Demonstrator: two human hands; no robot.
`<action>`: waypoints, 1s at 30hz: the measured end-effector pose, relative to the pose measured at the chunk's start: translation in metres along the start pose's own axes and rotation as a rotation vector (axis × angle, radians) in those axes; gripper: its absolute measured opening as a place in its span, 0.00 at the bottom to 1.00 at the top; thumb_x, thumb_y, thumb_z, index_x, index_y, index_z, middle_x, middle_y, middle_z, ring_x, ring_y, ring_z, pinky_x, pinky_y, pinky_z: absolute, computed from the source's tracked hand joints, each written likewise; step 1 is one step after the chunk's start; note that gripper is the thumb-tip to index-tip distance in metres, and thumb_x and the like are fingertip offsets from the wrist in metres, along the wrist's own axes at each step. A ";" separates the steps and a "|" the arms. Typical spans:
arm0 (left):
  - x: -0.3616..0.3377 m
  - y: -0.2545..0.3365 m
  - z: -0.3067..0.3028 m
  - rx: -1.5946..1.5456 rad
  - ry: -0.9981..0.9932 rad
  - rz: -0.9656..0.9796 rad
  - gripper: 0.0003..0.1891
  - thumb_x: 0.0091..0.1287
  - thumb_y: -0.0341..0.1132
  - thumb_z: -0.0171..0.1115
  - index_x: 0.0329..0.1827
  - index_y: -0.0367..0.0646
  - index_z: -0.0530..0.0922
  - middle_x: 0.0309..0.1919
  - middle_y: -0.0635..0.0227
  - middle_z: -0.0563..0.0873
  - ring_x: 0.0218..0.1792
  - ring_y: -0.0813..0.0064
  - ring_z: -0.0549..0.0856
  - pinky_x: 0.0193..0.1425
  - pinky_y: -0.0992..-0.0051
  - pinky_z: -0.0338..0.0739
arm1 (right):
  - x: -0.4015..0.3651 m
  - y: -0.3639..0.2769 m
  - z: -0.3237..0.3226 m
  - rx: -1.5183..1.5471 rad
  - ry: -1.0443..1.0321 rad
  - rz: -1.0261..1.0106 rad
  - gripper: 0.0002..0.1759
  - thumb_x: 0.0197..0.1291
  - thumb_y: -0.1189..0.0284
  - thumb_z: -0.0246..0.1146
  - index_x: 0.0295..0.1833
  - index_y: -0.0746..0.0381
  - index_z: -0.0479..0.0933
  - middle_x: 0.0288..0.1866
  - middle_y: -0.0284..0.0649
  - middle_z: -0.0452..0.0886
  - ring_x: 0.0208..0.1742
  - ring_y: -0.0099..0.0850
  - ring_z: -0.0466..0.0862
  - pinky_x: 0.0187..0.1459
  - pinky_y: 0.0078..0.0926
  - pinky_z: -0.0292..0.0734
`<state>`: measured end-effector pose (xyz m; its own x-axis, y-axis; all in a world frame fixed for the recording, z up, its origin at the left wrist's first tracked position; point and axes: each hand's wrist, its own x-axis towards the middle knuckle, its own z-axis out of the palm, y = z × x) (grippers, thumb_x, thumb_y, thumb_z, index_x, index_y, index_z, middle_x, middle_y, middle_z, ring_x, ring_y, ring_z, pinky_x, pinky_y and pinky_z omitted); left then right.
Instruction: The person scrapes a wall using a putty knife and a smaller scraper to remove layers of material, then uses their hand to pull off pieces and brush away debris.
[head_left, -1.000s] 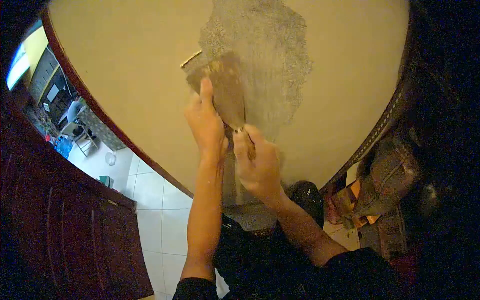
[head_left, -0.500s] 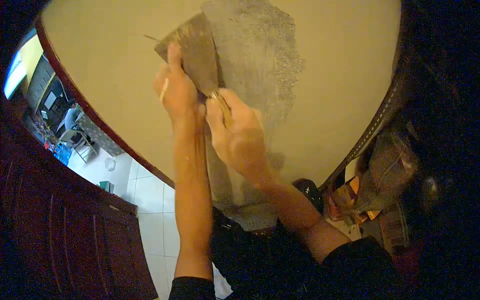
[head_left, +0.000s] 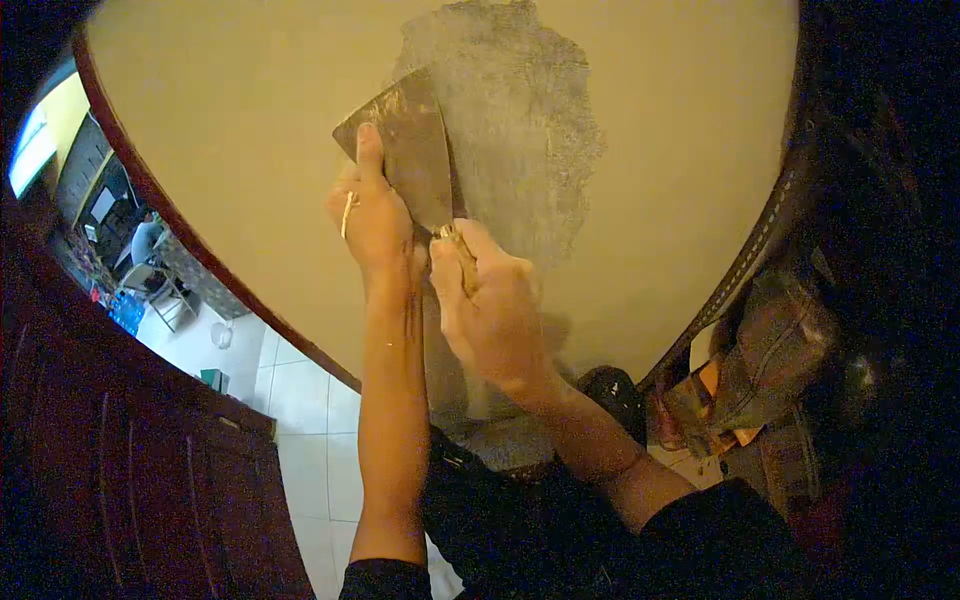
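A wide-bladed scraper (head_left: 415,150) lies over the wall (head_left: 250,150), its blade pointing up and left. My right hand (head_left: 490,310) is closed around its handle. Higher up, my left hand (head_left: 380,225) grips the left side of the blade, thumb pressed flat on its face and the other fingers mostly hidden behind. A pale strip, perhaps a smear or flake, shows on the back of the left hand. Right beside the blade spreads a rough grey patch (head_left: 520,130) with ragged edges, bordered by smooth cream surface.
A dark panelled wooden door (head_left: 150,470) stands at the lower left. Past the dark red wall trim (head_left: 200,245), a person (head_left: 145,240) sits near a folding chair (head_left: 165,290) in a tiled room. Cluttered items and a bag (head_left: 770,350) are at the right.
Both hands and the scraper have moved down and slightly right along the wall. More of the grey patch's upper left part shows. The grips look the same.
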<state>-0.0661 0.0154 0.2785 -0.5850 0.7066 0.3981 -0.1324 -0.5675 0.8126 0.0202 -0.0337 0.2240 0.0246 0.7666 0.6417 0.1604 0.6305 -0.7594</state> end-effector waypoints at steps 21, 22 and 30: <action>0.018 0.001 0.007 0.217 -0.008 0.156 0.24 0.68 0.45 0.61 0.16 0.41 0.70 0.15 0.75 0.70 0.18 0.79 0.68 0.22 0.71 0.63 | 0.011 -0.009 -0.003 0.053 0.066 -0.038 0.10 0.65 0.68 0.57 0.39 0.66 0.74 0.26 0.52 0.78 0.29 0.51 0.80 0.31 0.41 0.73; 0.017 -0.007 0.006 0.307 0.046 0.221 0.23 0.68 0.44 0.61 0.16 0.41 0.70 0.15 0.75 0.70 0.18 0.79 0.68 0.21 0.73 0.63 | 0.006 -0.008 -0.004 0.056 0.066 -0.037 0.10 0.65 0.68 0.57 0.39 0.66 0.74 0.26 0.52 0.78 0.29 0.51 0.80 0.31 0.41 0.73; 0.015 0.027 0.026 0.095 0.089 0.088 0.27 0.68 0.46 0.60 0.14 0.39 0.67 0.14 0.75 0.68 0.19 0.80 0.64 0.23 0.69 0.60 | 0.021 -0.019 -0.008 0.041 0.053 -0.049 0.09 0.65 0.69 0.57 0.40 0.66 0.74 0.27 0.53 0.79 0.29 0.51 0.81 0.30 0.39 0.74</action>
<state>-0.0575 0.0221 0.3173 -0.6605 0.6131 0.4333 -0.0039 -0.5800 0.8146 0.0261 -0.0304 0.2524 0.0696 0.7280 0.6821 0.1220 0.6724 -0.7301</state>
